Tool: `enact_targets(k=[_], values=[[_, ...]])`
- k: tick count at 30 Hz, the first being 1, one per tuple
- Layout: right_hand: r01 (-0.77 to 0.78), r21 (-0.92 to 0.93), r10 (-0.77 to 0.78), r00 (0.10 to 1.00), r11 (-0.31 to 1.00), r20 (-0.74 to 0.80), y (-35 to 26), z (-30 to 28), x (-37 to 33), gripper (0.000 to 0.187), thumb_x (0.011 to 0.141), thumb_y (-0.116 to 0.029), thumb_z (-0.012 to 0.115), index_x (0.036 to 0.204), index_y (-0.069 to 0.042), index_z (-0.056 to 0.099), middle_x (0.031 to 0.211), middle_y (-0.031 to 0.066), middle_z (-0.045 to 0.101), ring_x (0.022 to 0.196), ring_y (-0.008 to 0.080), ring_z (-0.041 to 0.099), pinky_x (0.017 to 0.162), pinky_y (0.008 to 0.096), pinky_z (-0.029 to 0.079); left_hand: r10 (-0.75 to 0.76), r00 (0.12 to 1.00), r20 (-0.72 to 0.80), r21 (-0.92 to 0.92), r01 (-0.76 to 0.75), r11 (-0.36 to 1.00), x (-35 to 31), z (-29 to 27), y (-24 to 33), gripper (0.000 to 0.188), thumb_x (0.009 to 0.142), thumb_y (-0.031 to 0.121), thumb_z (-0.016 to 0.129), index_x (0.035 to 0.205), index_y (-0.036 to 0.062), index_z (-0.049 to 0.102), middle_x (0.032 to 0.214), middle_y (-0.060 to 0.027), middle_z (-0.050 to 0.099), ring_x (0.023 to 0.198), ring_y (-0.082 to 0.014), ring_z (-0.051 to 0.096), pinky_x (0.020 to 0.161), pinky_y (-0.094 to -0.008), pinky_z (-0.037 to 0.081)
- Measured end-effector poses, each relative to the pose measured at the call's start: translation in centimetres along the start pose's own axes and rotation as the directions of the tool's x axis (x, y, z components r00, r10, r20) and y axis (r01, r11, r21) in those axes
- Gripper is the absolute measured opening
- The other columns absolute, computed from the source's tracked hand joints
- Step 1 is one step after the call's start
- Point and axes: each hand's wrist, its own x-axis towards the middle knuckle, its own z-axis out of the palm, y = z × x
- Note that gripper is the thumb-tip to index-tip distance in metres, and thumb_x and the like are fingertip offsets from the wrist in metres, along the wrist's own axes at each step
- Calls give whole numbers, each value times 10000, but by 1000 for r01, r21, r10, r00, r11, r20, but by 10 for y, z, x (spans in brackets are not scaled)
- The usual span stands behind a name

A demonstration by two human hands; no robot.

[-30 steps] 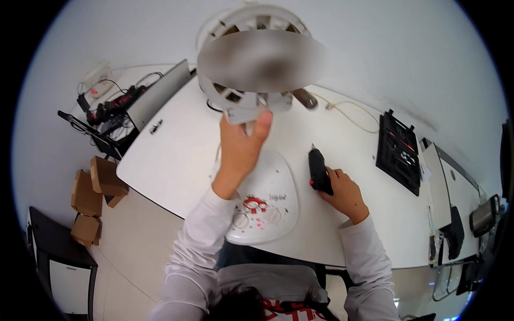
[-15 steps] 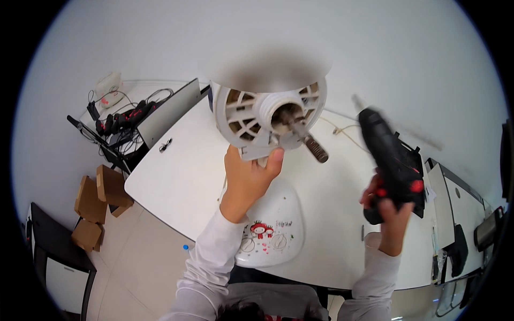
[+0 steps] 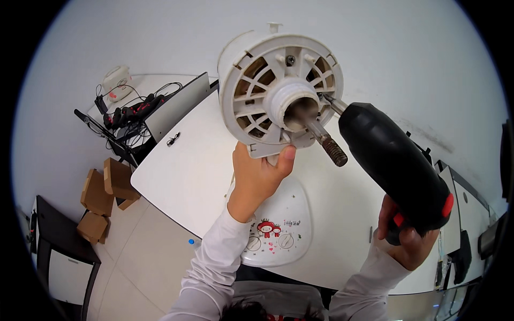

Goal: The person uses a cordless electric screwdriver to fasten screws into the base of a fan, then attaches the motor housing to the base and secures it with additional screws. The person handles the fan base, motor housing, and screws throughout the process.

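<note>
A white fan motor housing [image 3: 241, 115] with a round slotted face and a threaded metal shaft [image 3: 333, 150] is raised toward me. My left hand [image 3: 262, 174] is wrapped around its underside, thumb up by the lower edge. In my right hand [image 3: 409, 230] is a black cordless drill [image 3: 393, 160] with red parts. Its bit [image 3: 334, 103] reaches the right side of the face, at or very near a screw hole beside the central collar. Another screw [image 3: 290, 60] shows at the top of the face. Below sits the white fan base [image 3: 281, 254] with dials and red cartoon figures.
Everything stands over a white table [image 3: 176, 171]. A small dark clip-like item [image 3: 173, 139] lies at its left. Beyond a grey panel [image 3: 179, 107] are tangled black cables [image 3: 131, 115]. Cardboard boxes [image 3: 96, 198] and a blue cap [image 3: 191, 242] are on the floor at left.
The drill has come up and left from the side, its bit now against the housing face. The housing has tilted, so its whole round face shows. My left hand keeps its hold.
</note>
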Motion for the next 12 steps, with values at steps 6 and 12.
enact_targets(k=[6, 12], values=[[-43, -58, 45, 999, 997, 30, 3, -5, 2, 311, 442, -81, 559, 721, 53, 597, 566, 70, 592, 516, 128, 579, 512, 246, 483, 3, 1000, 16, 6, -3, 1000, -2, 1, 2, 384, 781, 438, 595, 880, 70, 640, 831, -90, 636, 752, -302, 601, 668, -363, 477], [-178, -268, 172, 984, 947, -45, -8, 4, 1, 316, 421, -90, 662, 702, 36, 592, 567, 62, 596, 544, 130, 588, 524, 230, 470, 18, 1000, 11, 2, -18, 1000, -2, 0, 1, 389, 789, 444, 584, 876, 69, 638, 827, -93, 635, 745, -303, 597, 662, -366, 474]])
